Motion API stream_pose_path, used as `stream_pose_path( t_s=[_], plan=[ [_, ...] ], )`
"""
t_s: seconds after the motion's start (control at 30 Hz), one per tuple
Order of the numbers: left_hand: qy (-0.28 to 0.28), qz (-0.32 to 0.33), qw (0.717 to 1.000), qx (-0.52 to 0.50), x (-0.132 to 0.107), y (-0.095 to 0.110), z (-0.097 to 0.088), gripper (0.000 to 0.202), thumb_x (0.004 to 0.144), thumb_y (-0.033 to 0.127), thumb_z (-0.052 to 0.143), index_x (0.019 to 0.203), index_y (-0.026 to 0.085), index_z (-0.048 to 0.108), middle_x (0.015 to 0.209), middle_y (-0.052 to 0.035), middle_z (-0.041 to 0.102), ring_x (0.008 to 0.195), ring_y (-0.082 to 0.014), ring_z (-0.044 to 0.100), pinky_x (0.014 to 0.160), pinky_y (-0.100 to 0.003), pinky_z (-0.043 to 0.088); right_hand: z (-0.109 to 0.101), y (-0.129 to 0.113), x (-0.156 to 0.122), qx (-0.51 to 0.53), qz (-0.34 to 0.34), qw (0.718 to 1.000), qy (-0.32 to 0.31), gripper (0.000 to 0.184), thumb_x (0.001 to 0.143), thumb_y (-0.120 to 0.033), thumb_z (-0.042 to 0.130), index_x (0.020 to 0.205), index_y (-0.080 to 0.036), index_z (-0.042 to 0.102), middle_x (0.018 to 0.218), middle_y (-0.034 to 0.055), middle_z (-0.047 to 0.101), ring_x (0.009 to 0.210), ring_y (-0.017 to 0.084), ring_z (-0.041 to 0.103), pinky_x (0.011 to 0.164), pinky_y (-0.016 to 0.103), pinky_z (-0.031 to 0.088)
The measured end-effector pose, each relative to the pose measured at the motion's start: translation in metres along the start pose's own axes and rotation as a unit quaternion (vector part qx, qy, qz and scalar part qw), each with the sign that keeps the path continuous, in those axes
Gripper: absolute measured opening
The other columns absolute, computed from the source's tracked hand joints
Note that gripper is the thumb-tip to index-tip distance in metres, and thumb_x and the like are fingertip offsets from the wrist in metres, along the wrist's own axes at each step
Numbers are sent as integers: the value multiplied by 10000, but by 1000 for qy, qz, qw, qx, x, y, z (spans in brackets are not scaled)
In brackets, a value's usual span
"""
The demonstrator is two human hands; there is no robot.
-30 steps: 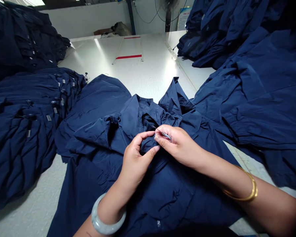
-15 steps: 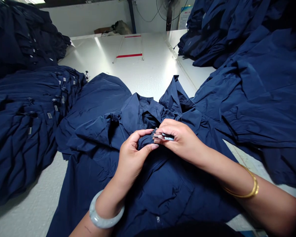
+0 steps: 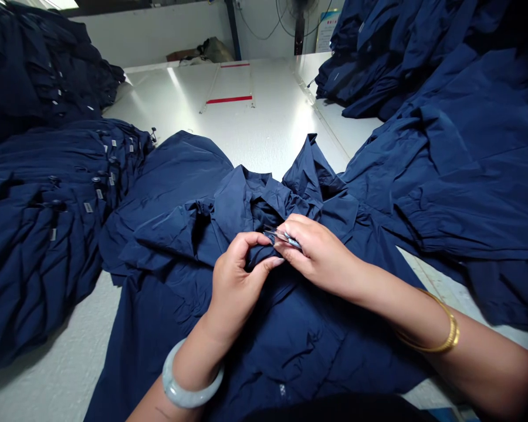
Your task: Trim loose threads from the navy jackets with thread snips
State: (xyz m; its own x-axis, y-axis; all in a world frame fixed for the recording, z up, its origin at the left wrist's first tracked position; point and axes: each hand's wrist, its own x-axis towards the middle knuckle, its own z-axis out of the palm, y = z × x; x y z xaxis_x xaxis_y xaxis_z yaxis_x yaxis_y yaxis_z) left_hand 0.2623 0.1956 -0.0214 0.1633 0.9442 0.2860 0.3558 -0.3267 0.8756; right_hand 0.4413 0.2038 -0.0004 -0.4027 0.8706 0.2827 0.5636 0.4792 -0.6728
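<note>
A navy blue jacket (image 3: 273, 328) lies spread in front of me, its fabric bunched up in the middle. My left hand (image 3: 242, 272) pinches a fold of it between thumb and fingers. Close against those fingertips, my right hand (image 3: 319, 252) is closed around a small pair of thread snips (image 3: 286, 236). The metal blades point left, over the pinched fabric; part of the handle is hidden in my palm. Whether a thread lies between the blades is too small to tell.
Stacked navy garments (image 3: 53, 187) with small white labels and cord toggles lie on the left. More navy garments (image 3: 475, 152) are heaped on the right. Behind the jacket stretches the white table (image 3: 273, 135), with red tape strips (image 3: 229, 100) on it.
My right hand has turned the snips slightly, so that the blades now angle up and left above the left fingertips. My left hand still pinches the fabric in nearly the same place.
</note>
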Motion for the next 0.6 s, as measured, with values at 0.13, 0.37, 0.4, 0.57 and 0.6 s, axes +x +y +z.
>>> stream_pose_path(
  t_s=[0.13,0.37,0.4,0.57,0.6],
  plan=[
    [-6,-42,999,-30,3,2,-4,228,771,309,776,956,237,663,968,-20,694,921,-200,626,852,-294,454,3,-2,3,52,19,998,37,138,932,-191,518,793,-187,516,783,18,528,752,148,492,685,263,399],
    [-10,-130,982,-136,6,1,-8,262,707,288,823,906,223,667,870,14,666,798,-158,597,726,-247,451,-9,-6,7,137,59,987,55,171,928,-210,546,761,-177,562,760,-7,571,725,123,528,673,248,403],
    [-7,-134,981,-141,6,1,-8,263,705,281,824,908,222,667,862,15,662,789,-153,588,718,-242,447,-9,-5,7,120,46,990,53,162,916,-195,567,756,-176,582,757,-4,577,731,126,534,677,250,408],
    [-5,-125,980,-157,6,1,-8,273,712,283,821,935,212,679,903,-2,669,816,-153,580,742,-237,442,-3,-1,3,51,-7,997,63,99,877,-175,641,778,-176,636,791,23,607,764,141,556,699,254,430],
    [-9,-124,978,-167,5,1,-7,253,739,299,801,943,210,679,907,-6,670,810,-152,583,737,-236,443,-2,-1,2,43,-11,997,64,101,880,-188,643,781,-176,636,786,24,605,762,143,554,695,254,428]
  ],
)
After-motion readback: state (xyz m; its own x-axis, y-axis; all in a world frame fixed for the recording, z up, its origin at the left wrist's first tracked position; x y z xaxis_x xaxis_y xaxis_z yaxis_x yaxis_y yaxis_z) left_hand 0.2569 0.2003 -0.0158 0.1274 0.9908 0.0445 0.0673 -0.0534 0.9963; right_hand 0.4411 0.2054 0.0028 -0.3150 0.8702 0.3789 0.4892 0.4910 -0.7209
